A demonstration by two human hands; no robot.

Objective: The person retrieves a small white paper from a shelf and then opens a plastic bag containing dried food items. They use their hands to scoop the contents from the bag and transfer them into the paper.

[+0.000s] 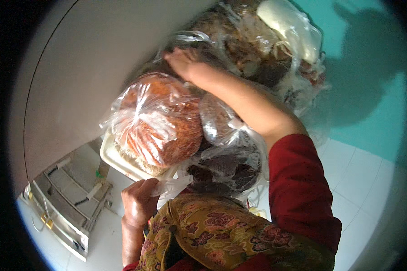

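My left hand (139,200) is closed on a thin translucent plastic bag (174,185), beside the corner of a white tray (117,162). A clear knotted bag of orange-red food (162,125) rests over the tray. Behind that bag, my right hand (182,61) reaches among more plastic bags, its fingers blurred and partly hidden, so whether it grips one cannot be told. Under and near my right forearm are a knotted bag of brownish contents (218,117) and a bag of dark contents (227,169). More bags of brown food (247,37) are piled behind.
A white filled bag (288,27) lies atop the pile at the back right. A large smooth grey panel (78,78) rises at the left. A metal ladder-like frame (61,216) is at the lower left on the tiled floor (349,179). A turquoise wall (396,125) borders the right.
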